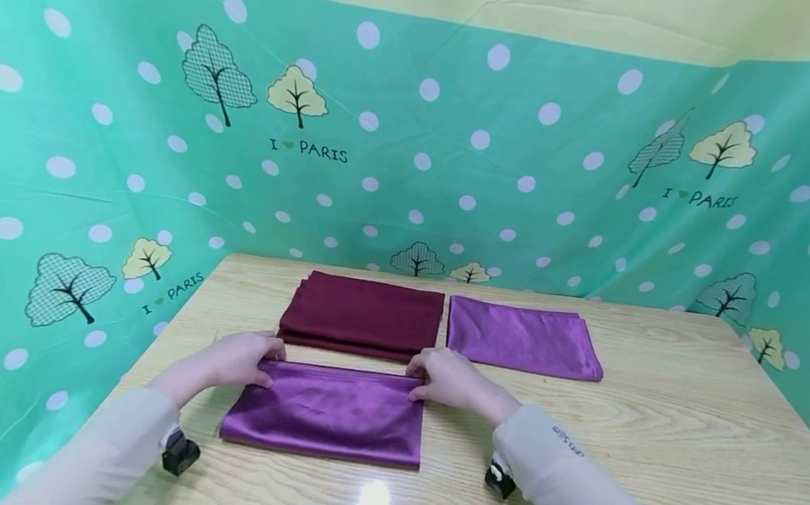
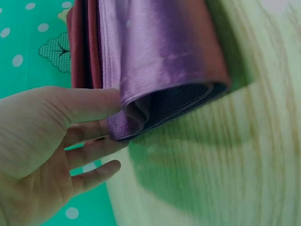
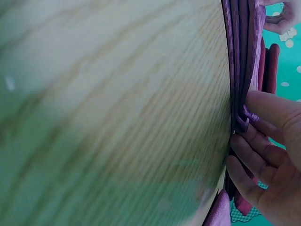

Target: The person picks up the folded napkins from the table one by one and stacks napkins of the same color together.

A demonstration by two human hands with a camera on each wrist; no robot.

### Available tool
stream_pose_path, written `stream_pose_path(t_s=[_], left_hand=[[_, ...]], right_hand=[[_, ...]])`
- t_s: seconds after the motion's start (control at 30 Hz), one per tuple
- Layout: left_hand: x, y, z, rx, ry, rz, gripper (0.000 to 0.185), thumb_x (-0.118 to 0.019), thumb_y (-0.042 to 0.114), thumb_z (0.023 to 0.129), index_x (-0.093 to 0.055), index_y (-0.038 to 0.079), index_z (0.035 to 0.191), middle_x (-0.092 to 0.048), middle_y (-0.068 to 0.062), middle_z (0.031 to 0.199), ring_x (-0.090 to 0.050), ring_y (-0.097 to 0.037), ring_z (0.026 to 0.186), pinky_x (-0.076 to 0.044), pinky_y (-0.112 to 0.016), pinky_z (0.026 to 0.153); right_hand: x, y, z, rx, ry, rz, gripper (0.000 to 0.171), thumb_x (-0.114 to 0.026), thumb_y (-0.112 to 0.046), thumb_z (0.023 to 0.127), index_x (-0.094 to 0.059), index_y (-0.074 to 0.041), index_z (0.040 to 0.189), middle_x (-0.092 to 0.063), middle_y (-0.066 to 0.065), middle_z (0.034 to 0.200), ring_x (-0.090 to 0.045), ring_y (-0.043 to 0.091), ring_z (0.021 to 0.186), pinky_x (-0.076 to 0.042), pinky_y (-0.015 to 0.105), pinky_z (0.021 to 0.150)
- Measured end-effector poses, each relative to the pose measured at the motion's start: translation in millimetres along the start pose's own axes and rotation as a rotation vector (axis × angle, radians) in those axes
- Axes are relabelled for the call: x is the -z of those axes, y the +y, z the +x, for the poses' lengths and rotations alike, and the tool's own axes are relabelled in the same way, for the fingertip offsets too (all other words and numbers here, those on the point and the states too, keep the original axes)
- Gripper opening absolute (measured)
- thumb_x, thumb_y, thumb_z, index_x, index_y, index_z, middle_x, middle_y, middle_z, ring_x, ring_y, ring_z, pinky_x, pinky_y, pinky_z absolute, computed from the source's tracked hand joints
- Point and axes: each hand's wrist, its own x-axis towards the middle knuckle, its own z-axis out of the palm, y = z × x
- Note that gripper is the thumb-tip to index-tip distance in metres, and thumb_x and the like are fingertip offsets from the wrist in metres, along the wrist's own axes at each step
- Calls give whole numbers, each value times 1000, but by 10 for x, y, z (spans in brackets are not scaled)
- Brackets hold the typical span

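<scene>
A folded purple satin cloth (image 1: 327, 412) lies on the wooden table (image 1: 653, 447) near its front edge. My left hand (image 1: 264, 366) pinches the cloth's far left corner, and my right hand (image 1: 422, 381) pinches its far right corner. In the left wrist view the thumb (image 2: 89, 104) lies on top of the layered purple cloth (image 2: 164, 52) while the other fingers (image 2: 96, 149) sit below its edge. The right wrist view shows my right hand (image 3: 242, 128) with its thumb and fingers closing on the stacked edge of the cloth (image 3: 237, 56).
Just behind the hands lies a folded maroon cloth (image 1: 364, 314), and to its right a second folded purple cloth (image 1: 523, 338). A teal dotted backdrop (image 1: 462, 142) walls in the table at the back and on both sides. Bare wood stretches to the right.
</scene>
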Motion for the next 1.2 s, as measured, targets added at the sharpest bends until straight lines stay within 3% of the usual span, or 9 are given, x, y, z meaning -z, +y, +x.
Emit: stream_pose_path(t_s=[0.2,0.47,0.7,0.9,1.2], left_hand=[[-86,-102,42,-46,27,-13,29,-89,11,80,-69,6,101,-70,-5,95,-69,-24,87,-59,-49,82],[-18,49,-34,22,-8,-22,24,-88,8,81,-71,3,98,-68,-4,93,-65,-19,84,-58,-42,82],[-17,94,-61,-8,14,1,18,-84,5,85,-67,6,89,-56,0,87,-51,-13,77,-50,-35,72],[48,100,-79,-13,18,-47,15,-84,4,85,-69,5,89,-58,0,89,-53,-11,77,-52,-34,72],[152,119,-59,-53,5,-100,10,-78,5,92,-68,8,88,-66,4,79,-56,-7,73,-53,-32,71]], right_hand=[[-25,-4,-7,7,14,23,27,-85,-15,90,-77,-2,113,-74,7,101,-69,20,91,-59,37,88],[-59,-19,-12,34,13,26,25,-83,-13,92,-78,0,112,-75,9,102,-70,21,92,-59,34,87],[-55,-15,-9,51,18,-4,18,-82,-12,92,-79,-3,107,-76,11,108,-73,26,100,-60,41,95],[-34,-3,-6,89,19,1,14,-80,-11,94,-78,-4,106,-79,12,111,-74,28,104,-60,41,98],[132,30,-81,114,30,52,15,-77,-10,96,-77,-3,109,-81,10,105,-75,20,91,-60,33,87]])
